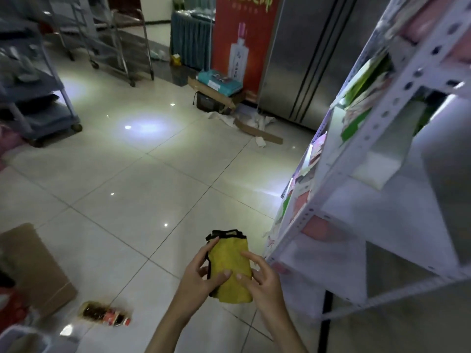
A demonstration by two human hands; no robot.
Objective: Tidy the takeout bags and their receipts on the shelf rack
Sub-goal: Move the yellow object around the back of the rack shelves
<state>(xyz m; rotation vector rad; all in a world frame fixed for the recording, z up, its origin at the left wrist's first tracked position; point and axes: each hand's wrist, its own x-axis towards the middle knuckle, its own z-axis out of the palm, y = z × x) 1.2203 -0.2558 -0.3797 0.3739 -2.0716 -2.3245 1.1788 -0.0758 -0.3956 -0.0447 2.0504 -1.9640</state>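
Sauce bottle [105, 313] lying on tiled floor [153, 189], cardboard box [33, 268] beside it, red banner [242, 36], steel fridge [313, 54]

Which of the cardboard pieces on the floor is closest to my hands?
The large brown cardboard box at lower left, beside the fallen bottle; the other cardboard lies far off by the red banner.

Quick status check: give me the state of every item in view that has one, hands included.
Yellow bag: folded flat, held in both hands, off the rack.
Left hand: grip on the bag's left edge.
Right hand: grip on the bag's right side.
Rack: upright, shelves partly filled.
Bottle: lying on its side on the floor.
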